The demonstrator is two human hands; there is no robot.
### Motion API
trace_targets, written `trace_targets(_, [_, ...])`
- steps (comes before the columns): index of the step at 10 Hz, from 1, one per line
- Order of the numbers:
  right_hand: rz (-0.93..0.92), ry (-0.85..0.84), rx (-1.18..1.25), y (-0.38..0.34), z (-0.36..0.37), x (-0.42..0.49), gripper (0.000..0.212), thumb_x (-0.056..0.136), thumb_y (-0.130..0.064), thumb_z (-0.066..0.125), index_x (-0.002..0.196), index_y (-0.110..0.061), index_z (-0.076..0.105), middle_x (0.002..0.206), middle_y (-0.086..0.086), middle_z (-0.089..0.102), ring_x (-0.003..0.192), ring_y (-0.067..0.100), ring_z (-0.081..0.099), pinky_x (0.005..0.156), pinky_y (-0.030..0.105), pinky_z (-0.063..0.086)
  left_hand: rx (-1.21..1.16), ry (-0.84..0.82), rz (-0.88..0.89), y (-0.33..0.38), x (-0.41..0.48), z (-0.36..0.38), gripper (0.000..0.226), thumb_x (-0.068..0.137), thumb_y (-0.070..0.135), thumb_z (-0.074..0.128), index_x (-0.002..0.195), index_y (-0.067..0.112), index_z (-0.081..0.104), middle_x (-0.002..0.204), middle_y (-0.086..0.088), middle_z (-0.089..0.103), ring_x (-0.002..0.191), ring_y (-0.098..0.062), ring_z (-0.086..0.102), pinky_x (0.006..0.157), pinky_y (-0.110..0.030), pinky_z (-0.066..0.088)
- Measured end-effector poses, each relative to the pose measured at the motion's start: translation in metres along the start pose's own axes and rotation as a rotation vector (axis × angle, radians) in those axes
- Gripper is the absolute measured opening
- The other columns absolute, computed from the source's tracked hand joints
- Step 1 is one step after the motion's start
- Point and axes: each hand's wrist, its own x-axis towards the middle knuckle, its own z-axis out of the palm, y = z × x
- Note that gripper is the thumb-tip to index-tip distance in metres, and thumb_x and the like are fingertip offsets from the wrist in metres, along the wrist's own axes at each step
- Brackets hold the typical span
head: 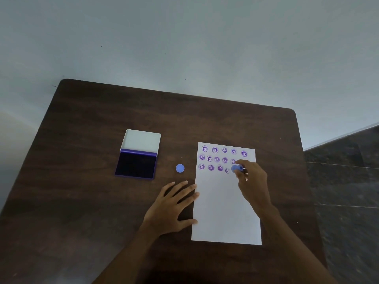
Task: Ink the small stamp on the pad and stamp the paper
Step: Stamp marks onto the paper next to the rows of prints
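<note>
A white sheet of paper [225, 206] lies on the dark wooden table [86, 201], its upper part covered with several purple smiley prints in three rows. My right hand [253, 181] grips a small blue stamp [236, 168] at the right end of the third row; whether the stamp touches the paper I cannot tell. My left hand [174, 206] lies flat on the table, fingertips on the sheet's left edge. The open ink pad [136, 165], dark purple with its white lid folded back, sits to the left.
A round blue cap [180, 168] lies on the table between the ink pad and the paper. The table's far edge meets a pale wall; dark tiled floor [344, 191] shows past the right edge.
</note>
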Motion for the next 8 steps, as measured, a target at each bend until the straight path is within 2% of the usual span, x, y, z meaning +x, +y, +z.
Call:
trace_targets(2, [-0.033, -0.089, -0.043, 0.001, 0.012, 0.002, 0.005, 0.087, -0.004, 0.065, 0.092, -0.003, 0.067, 0.088, 0.011, 0.069, 0.078, 0.02, 0.059, 0.069, 0.024, 0.045, -0.003, 0.018, 0.003, 0.0, 0.001, 0.0, 0.075, 0.09, 0.079, 0.037, 0.15, 0.033, 0.039, 0.162, 0.008, 0.03, 0.151, -0.017, 0.025, 0.12, -0.047, 0.026])
trace_targets(3, [-0.024, -0.1, -0.054, 0.004, 0.017, 0.001, 0.009, 0.088, -0.005, 0.065, 0.096, -0.002, 0.067, 0.093, 0.012, 0.069, 0.081, 0.02, 0.06, 0.073, 0.022, 0.044, -0.001, 0.038, 0.009, 0.0, 0.0, -0.001, 0.075, 0.09, 0.078, 0.037, 0.149, 0.033, 0.041, 0.161, 0.007, 0.032, 0.15, -0.018, 0.026, 0.119, -0.047, 0.027])
trace_targets(5, [-0.112, -0.113, -0.128, -0.001, 0.019, 0.002, 0.013, 0.08, 0.003, 0.07, 0.093, 0.003, 0.066, 0.093, 0.019, 0.069, 0.082, 0.03, 0.064, 0.075, 0.029, 0.049, 0.007, 0.061, 0.013, 0.001, 0.001, -0.004, 0.074, 0.089, 0.078, 0.04, 0.147, 0.032, 0.044, 0.16, 0.006, 0.036, 0.148, -0.019, 0.031, 0.117, -0.048, 0.032])
trace_targets(6, [-0.099, -0.123, -0.126, -0.003, 0.019, 0.003, 0.013, 0.081, 0.001, 0.07, 0.094, 0.003, 0.066, 0.095, 0.019, 0.069, 0.083, 0.03, 0.064, 0.075, 0.03, 0.05, 0.015, 0.064, 0.015, 0.001, 0.001, -0.005, 0.074, 0.089, 0.078, 0.041, 0.147, 0.032, 0.045, 0.159, 0.006, 0.037, 0.148, -0.019, 0.032, 0.117, -0.048, 0.033])
trace_targets(8, [-0.134, -0.15, -0.23, -0.005, 0.022, 0.001, 0.016, 0.081, 0.001, 0.07, 0.097, 0.004, 0.066, 0.095, 0.017, 0.065, 0.083, 0.027, 0.064, 0.075, 0.023, 0.047, 0.0, 0.058, 0.008, 0.001, 0.001, -0.004, 0.073, 0.09, 0.077, 0.04, 0.147, 0.032, 0.044, 0.16, 0.007, 0.036, 0.149, -0.019, 0.031, 0.117, -0.047, 0.032])
